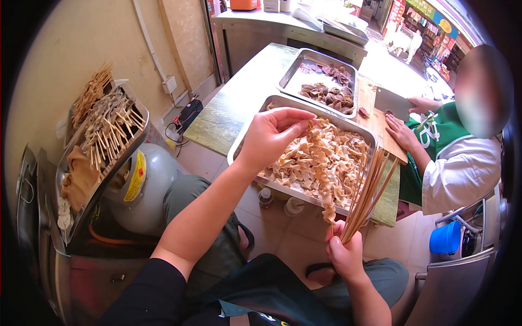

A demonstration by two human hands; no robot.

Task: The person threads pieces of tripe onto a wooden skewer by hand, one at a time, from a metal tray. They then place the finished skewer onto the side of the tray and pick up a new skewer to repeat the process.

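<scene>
My left hand (276, 135) is closed in a pinch at the top end of a loaded skewer (322, 168), threaded with folded tan strips that look like meat or offal. What lies between those fingertips is mostly hidden. Lower down, my right hand (346, 251) grips a bundle of bare bamboo skewers (370, 193), which fan upward, along with the loaded skewer's bottom end. Behind and beneath the loaded skewer is a metal tray (237, 149) heaped with loose tan pieces (293, 165).
Beyond is a second tray (293, 73) with darker slices. At right, a co-worker in a green apron (435, 130) holds a cleaver (392, 103) over a cutting board (380, 142). At left, a tray of finished skewers (111, 122) stands near a gas cylinder (155, 187).
</scene>
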